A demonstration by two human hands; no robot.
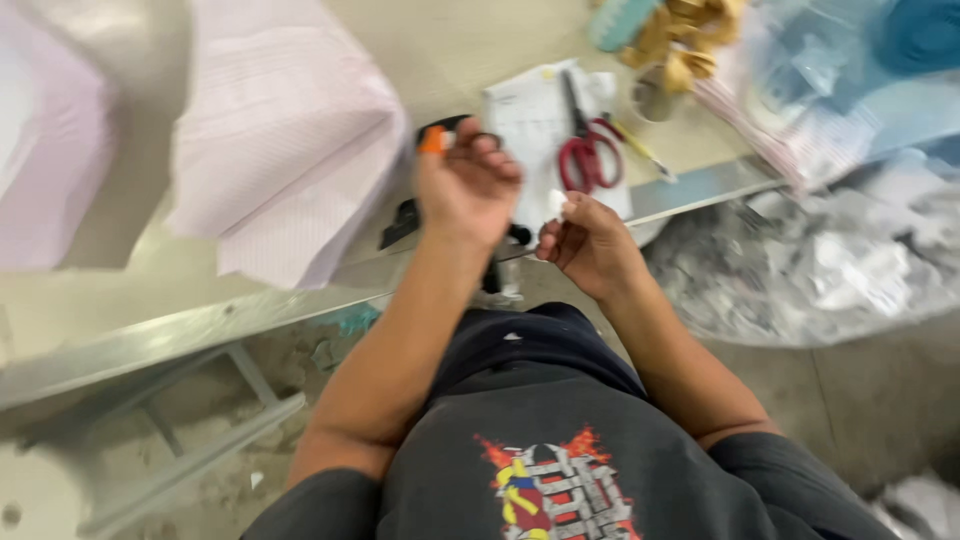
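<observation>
My left hand (466, 185) is raised over the table edge, fingers curled around a small black tool with an orange part (436, 138). My right hand (590, 243) is beside it, just to the right and a little lower, pinching a small white piece (557, 201) between its fingertips. The two hands are a few centimetres apart. The picture is blurred by motion, so the fine detail of the tool is unclear.
A stack of pale pink striped fabric (285, 140) lies on the beige table (470, 45) at left. Red-handled scissors (586, 152) rest on a white paper sheet (535, 115). Plastic-wrapped blue goods (860, 80) sit at right, a bag of white scraps (820, 270) below.
</observation>
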